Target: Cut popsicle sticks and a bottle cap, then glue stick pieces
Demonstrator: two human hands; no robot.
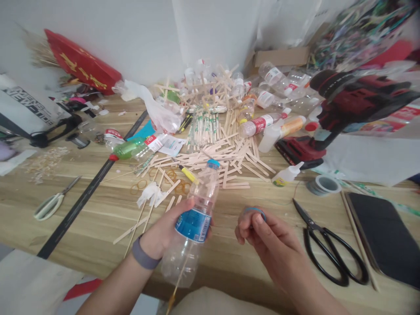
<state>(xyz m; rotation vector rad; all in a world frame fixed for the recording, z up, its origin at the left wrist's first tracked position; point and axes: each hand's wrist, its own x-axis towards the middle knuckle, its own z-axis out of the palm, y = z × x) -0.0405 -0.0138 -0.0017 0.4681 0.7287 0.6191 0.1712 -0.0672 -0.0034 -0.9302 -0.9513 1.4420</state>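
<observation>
My left hand (175,225) is wrapped around a clear plastic bottle (203,190) with a blue label and a blue cap, tilted away from me above the table's near edge. A thin wooden stick (182,273) runs at the bottle's base, with something yellowish-brown around its lower end; whether it passes through the base I cannot tell. To the right, apart from the bottle, my right hand (269,240) is closed, thumb against fingers, on a thin blue ring (259,211). Large black-handled scissors (323,238) lie right of that hand.
Loose wooden craft sticks (213,153) cover the middle. Plastic bottles (272,83) crowd the back. At right are a red cordless drill (341,105), a glue bottle (287,175), a wire spool (324,185) and a phone (383,232). White-handled scissors (54,203) and a long black bar (85,201) lie left.
</observation>
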